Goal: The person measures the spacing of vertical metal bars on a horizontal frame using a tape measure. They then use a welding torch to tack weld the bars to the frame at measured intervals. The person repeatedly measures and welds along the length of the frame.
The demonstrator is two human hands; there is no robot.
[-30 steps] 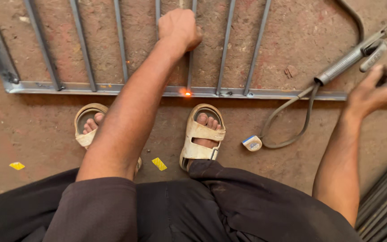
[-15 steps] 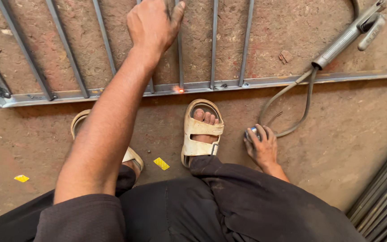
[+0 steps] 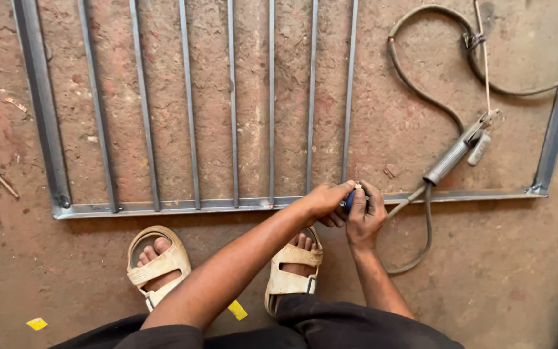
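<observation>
Two hands meet over one small item, just my side of the frame's (image 3: 163, 207) bottom rail. From my remote seat I read it thus: left hand (image 3: 324, 201) and right hand (image 3: 364, 216) are both curled in, fingertips pinching a small blue piece (image 3: 350, 197) with a pale tip. It's mostly hidden by the fingers; can't tell exactly what it is.

Handling, my judgement: the piece looks light, rigid, small enough to slip, so a fingertip pinch from both sides is the right hold, as shown. Prob. not fragile, but easy to drop.

Just right of the right hand, a grey cable (image 3: 421, 252) loops round toward me and runs up to a holder (image 3: 453, 157), which lies beyond the hands and to the right. Cable looks limp and heavy-ish; holder stiff, best taken by its grip, not the metal end. A 2nd cable run curves further off, past the holder.

The frame is flat on the ground beyond the hands: thin upright bars welded to the rail. Judged heavy, stiff, edges poss. sharp; lift by the outer rails, not the bars.

Surface: rough reddish-brown floor (image 3: 505, 271), dusty, uneven. Sandalled feet (image 3: 292, 265) are near side of the hands, one directly under the wrists. Yellow scraps (image 3: 36, 323) lie to the left, well apart from the hands. Room: only floor in view; dark edge at far right, unclear.
</observation>
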